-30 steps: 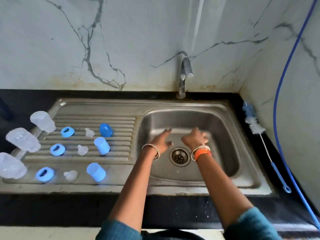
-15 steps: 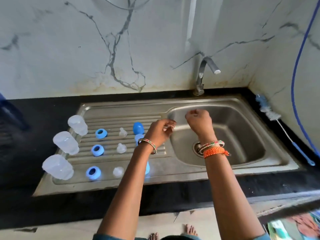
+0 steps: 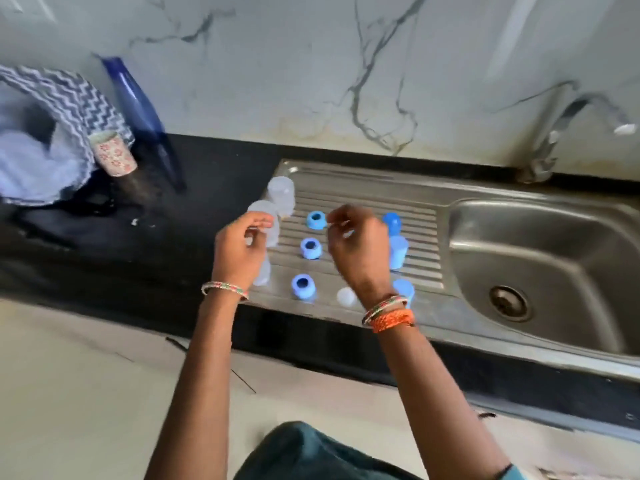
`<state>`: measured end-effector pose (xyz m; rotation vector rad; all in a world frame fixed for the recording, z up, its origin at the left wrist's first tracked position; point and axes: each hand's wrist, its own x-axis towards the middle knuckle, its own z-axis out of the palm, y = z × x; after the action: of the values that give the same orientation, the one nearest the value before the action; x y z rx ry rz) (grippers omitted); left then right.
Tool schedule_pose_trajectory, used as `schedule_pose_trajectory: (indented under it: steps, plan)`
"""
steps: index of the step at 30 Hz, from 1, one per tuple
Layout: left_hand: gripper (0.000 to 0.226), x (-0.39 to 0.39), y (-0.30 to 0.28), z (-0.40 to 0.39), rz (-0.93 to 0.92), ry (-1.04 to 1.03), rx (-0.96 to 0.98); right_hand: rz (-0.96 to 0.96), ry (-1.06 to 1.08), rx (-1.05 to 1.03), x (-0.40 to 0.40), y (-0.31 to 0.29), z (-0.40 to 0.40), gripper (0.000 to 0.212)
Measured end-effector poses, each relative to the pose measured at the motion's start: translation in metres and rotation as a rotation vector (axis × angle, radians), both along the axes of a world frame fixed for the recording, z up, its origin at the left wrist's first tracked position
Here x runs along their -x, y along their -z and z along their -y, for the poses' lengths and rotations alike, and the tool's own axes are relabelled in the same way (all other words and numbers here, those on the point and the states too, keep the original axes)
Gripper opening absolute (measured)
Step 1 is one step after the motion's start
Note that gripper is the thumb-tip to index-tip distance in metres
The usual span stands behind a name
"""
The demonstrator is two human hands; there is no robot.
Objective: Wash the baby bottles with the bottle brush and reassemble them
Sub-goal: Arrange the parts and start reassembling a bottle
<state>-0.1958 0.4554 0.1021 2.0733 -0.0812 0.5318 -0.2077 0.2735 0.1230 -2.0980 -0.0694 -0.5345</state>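
Note:
Washed bottle parts lie in rows on the steel drainboard (image 3: 353, 188). At its left edge are clear bottles (image 3: 281, 194). Beside them are three blue rings (image 3: 310, 248), a clear nipple (image 3: 346, 296) and blue caps (image 3: 397, 252). My left hand (image 3: 239, 247) hovers over the second clear bottle (image 3: 265, 211) with loosely curled fingers and grips nothing that I can see. My right hand (image 3: 356, 247) hangs over the middle of the board, hiding the other nipples. Its fingers are curled around a whitish patch, and blur hides whether it pinches anything. The bottle brush is out of view.
The sink basin (image 3: 554, 271) with its drain lies to the right, and the tap (image 3: 554, 133) is behind it. On the black counter to the left stand a dark blue bottle (image 3: 145, 123), a patterned cup (image 3: 112, 154) and a chevron cloth (image 3: 69, 98).
Both hands left the sink basin and moved left over the drainboard parts. The view swung left, so the brush dropped out and the counter items came in.

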Motion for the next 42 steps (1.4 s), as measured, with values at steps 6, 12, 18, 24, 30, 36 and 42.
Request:
schedule_pose_trajectory:
  steps: [6, 12, 18, 24, 30, 36, 42]
  plan:
    - [0.031, -0.020, 0.004, -0.088, -0.153, -0.069, 0.036, -0.314, -0.048, 0.441, -0.017, 0.024, -0.127, 0.071]
    - [0.021, -0.036, -0.014, -0.089, -0.166, 0.137, 0.080, -0.413, -0.013, 0.401, -0.018, 0.028, -0.144, 0.068]
    - [0.029, -0.057, -0.050, 0.024, -0.220, 0.454, 0.362, -0.342, 0.082, -0.146, -0.007, -0.084, 0.002, 0.044]
    - [0.031, -0.059, -0.052, 0.213, -0.511, 0.759, 0.402, -0.352, 0.085, -0.840, 0.009, -0.078, 0.212, 0.036]
    - [0.028, -0.038, -0.017, 0.312, -0.628, 0.763, 0.215, -0.586, 0.748, 0.004, 0.013, 0.022, 0.308, 0.062]
    - [0.024, -0.030, -0.018, 0.329, -0.767, 0.704, 0.409, -0.701, 0.206, -0.730, 0.010, 0.012, 0.341, 0.054]
    - [0.023, -0.018, -0.011, 0.316, -0.744, 0.604, 0.323, -0.576, 0.371, -0.523, 0.009, 0.019, 0.358, 0.070]
